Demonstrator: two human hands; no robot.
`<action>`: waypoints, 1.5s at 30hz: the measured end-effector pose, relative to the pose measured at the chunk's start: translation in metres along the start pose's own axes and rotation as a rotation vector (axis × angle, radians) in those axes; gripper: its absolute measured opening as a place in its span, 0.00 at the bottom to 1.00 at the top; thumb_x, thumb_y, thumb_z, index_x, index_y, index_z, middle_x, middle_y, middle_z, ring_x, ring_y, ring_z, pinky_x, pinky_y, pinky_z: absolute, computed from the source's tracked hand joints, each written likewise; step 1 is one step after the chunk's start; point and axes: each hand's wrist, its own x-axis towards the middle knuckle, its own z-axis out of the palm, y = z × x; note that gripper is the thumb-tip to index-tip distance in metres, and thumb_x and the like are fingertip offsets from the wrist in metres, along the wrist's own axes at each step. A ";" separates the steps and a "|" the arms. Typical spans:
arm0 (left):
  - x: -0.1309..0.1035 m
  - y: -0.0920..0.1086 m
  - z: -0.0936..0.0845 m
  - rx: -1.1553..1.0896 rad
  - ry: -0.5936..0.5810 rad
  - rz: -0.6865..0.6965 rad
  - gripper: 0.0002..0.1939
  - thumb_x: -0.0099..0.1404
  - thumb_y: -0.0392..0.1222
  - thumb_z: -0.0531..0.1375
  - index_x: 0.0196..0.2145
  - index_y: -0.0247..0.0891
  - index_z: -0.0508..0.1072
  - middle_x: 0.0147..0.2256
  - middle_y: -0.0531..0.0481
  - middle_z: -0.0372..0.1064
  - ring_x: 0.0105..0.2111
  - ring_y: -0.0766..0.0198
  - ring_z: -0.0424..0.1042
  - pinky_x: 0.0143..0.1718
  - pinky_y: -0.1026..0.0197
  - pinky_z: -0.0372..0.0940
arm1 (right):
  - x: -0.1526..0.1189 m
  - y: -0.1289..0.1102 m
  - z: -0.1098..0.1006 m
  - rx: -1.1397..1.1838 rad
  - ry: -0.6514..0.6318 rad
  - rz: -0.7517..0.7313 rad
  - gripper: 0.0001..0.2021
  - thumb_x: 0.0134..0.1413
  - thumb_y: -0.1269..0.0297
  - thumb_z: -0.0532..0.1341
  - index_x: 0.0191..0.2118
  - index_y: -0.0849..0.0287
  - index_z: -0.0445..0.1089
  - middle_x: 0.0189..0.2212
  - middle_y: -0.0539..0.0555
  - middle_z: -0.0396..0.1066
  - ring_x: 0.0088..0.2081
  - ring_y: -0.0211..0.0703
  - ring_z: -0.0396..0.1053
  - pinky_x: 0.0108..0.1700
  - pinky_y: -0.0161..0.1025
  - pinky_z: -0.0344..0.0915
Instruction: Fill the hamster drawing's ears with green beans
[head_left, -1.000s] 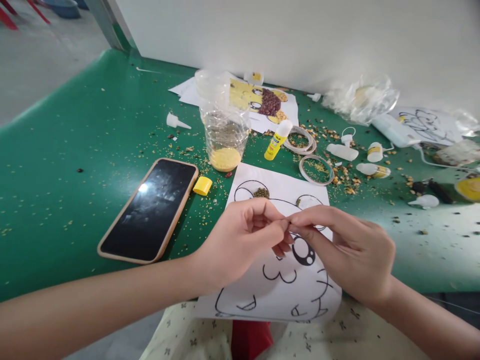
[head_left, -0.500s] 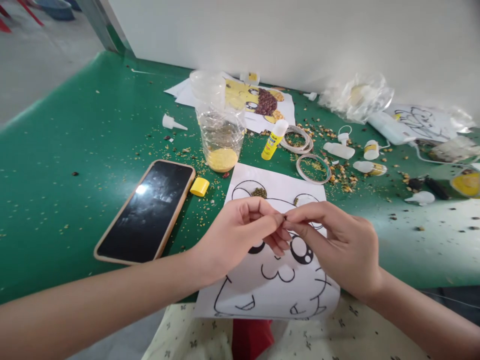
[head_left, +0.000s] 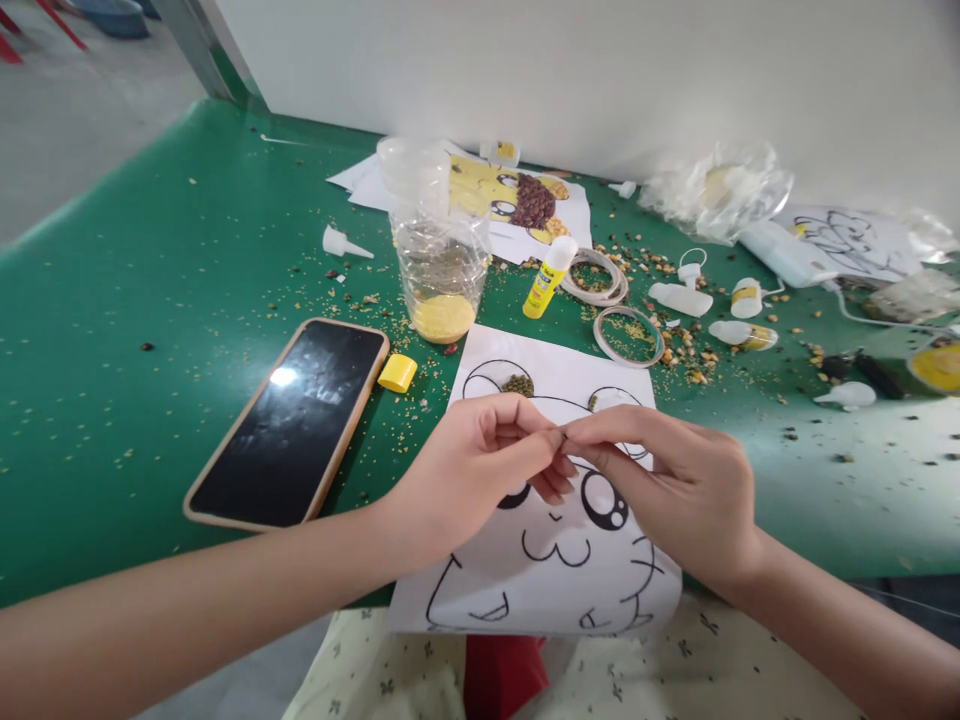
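Over the middle of a white sheet [head_left: 510, 345] printed with a round-eared cartoon animal, two bare hands met, as seen from where I stood in the room. The left hand [head_left: 450, 490] and the right hand [head_left: 682, 480] each had thumb and forefinger closed in a pinch, their tips meeting at a dark speck [head_left: 563, 435] — perhaps a seed, too small to name. Which hand bore more of the grip, I could not tell.

The sheet lay on a green table [head_left: 135, 300], its lower end reaching over the near edge above patterned cloth [head_left: 375, 660]. Dark green grains partly filled the left ear [head_left: 517, 385] and also showed in the right ear [head_left: 600, 402]; the visible eye, mouth and body were bare print. That made it look like early work, filled only in small patches.

Left of the sheet were a phone [head_left: 289, 425] in a tan case and a yellow cap [head_left: 398, 373]. Just beyond its top left corner stood a clear plastic container [head_left: 442, 260] with yellow grain at the bottom. Beyond its top edge were a glue stick [head_left: 550, 280] and two rolls of tape [head_left: 628, 335] — with loose grains and small bottles [head_left: 681, 299] scattered farther right of it.
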 end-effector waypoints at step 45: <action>0.003 -0.007 0.000 -0.030 0.000 0.087 0.05 0.63 0.35 0.56 0.29 0.34 0.68 0.26 0.54 0.71 0.27 0.72 0.71 0.31 0.70 0.66 | 0.011 -0.002 -0.013 0.268 -0.148 0.351 0.05 0.56 0.66 0.57 0.35 0.56 0.70 0.30 0.48 0.74 0.30 0.33 0.73 0.34 0.29 0.70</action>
